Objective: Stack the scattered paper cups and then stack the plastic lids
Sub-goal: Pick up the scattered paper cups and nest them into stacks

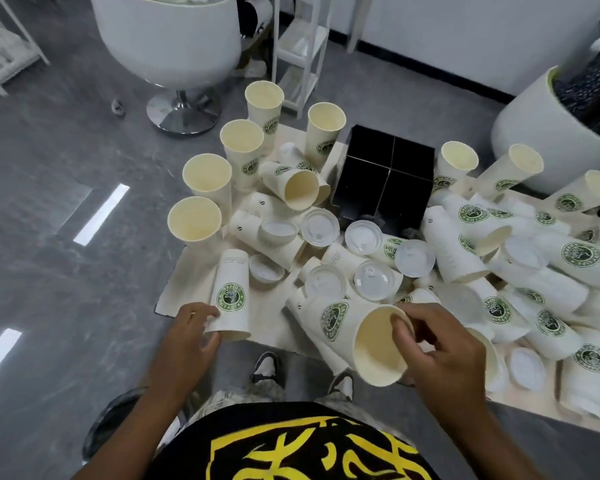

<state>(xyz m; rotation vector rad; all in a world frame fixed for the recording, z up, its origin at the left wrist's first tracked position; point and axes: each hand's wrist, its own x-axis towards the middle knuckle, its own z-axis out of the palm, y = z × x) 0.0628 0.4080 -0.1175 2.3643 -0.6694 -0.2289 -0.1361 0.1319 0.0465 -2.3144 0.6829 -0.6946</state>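
Paper cups fill both my hands. My right hand (440,344) pinches the rim of a tilted logo cup (368,337), fingertips hooked inside its mouth and thumb outside, the mouth turned toward me. My left hand (187,336) curls round the rim end of an inverted cup (231,296) standing upside down at the near left corner of the low wooden board (187,278).

Beyond my fingers, clear plastic lids (374,280) lie among toppled cups in the middle of the board, and a thick heap of fallen cups (520,271) spreads to the right. Five upright cups (207,183) stand along the far left edge, beside a black divided box (383,178).

To nest these two well, I judge I should turn both the same way up, line the base of one with the mouth of the other, and slide it in straight, so the rims don't catch. A light grip matters; squeezing would buckle the thin wall. The lids can wait until the cups are done, which looks a long way off.
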